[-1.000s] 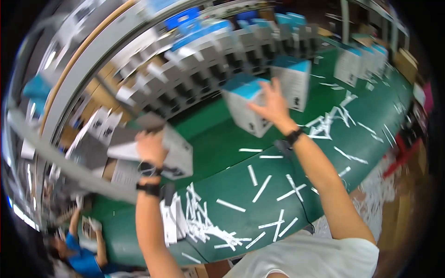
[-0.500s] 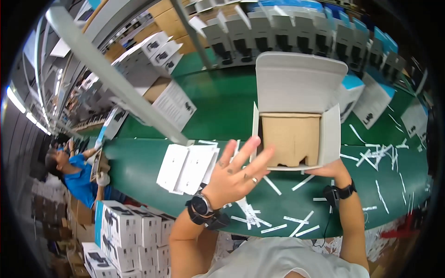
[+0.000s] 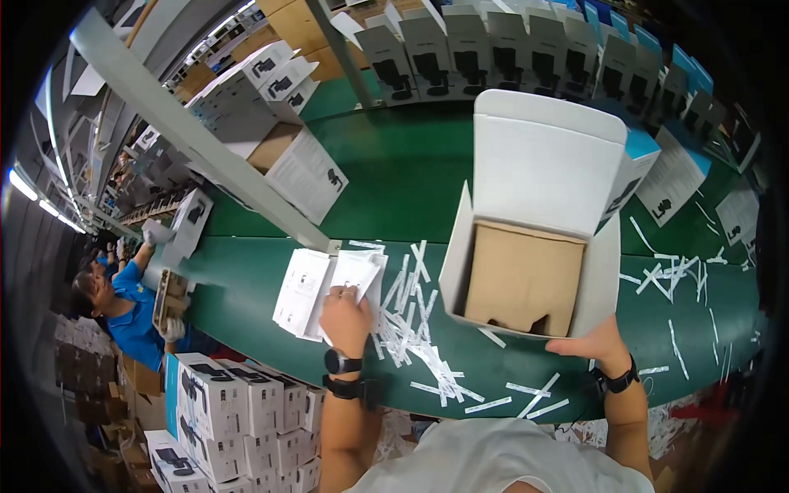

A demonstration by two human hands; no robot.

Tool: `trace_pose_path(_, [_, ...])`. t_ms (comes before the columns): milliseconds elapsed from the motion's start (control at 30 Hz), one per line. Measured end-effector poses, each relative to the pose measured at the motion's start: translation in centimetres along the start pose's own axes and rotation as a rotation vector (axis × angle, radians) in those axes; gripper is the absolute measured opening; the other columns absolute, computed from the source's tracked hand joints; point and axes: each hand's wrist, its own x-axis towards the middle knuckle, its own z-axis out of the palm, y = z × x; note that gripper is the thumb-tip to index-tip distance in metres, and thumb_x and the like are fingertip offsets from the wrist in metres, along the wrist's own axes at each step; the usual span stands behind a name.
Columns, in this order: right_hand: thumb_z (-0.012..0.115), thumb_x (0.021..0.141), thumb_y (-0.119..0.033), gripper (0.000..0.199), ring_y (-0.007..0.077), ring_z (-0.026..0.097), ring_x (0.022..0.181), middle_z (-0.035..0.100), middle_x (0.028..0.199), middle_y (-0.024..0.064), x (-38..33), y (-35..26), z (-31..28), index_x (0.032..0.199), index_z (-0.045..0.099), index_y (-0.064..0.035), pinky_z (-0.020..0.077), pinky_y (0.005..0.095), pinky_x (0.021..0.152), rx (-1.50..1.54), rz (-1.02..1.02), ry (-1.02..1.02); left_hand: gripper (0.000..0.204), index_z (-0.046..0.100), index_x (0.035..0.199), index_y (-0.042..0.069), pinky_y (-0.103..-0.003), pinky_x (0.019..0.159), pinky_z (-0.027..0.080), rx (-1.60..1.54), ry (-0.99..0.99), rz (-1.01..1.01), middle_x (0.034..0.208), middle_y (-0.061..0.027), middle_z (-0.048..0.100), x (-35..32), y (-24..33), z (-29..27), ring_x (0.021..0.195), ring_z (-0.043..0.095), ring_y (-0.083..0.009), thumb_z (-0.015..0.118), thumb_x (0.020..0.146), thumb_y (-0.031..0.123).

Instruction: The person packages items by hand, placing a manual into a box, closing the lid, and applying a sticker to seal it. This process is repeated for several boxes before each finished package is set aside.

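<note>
You're resting your L hand (image 3: 345,319) on the leaflets (image 3: 363,267) left of the box (image 3: 602,271), pinch unclear, & bracing box's near right corner w/ R hand (image 3: 598,343), grip part-hidden (can't tell), leaflets prob. being light, bendy, slick, best taken by edges.

Pale grey shirt (image 3: 477,456); round dark-faced watch (image 3: 339,361); two black wristbands (image 3: 622,379)

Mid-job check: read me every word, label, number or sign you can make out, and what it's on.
No text is clear enough to quote.
White leaflets by the left hand: too small.
White paper strips: too small.
White box beside the post: lines of print, too small.
Grey boxes at the back: too blurred.
</note>
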Motion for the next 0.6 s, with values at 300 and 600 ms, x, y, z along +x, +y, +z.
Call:
trace_pose_path(300, [0.087, 0.068, -0.015, 0.081, 0.0050, 0.047, 0.066, 0.057, 0.123, 0.0077, -2.0, -0.1, -3.7, 0.138, 0.049, -0.0019, 0.0398, 0.0188, 0.058, 0.151, -0.047, -0.031, 0.029, 0.066, 0.083, -0.004, -0.034, 0.062, 0.050, -1.225, 1.228, -0.380, 0.083, -0.0153, 0.066, 2.4, 10.2, -16.3, 0.074, 0.060, -0.0247, 0.057, 0.099, 0.018])
trace_pose_path(600, [0.069, 0.082, 0.002, 0.032, -0.0003, 0.042, 0.060, 0.070, 0.097, 0.0033, -3.5, -2.1, -3.1, 0.113, 0.064, 0.0007, 0.0329, 0.0166, 0.054, 0.128, -0.026, 0.148, 0.056, 0.033, 0.134, 0.004, -0.035, 0.067, 0.053, -0.381, 1.118, 0.479, 0.101, -0.0171, 0.056, 4.7, 15.2, -16.1, 0.082, 0.057, -0.0236, 0.062, 0.086, 0.007])
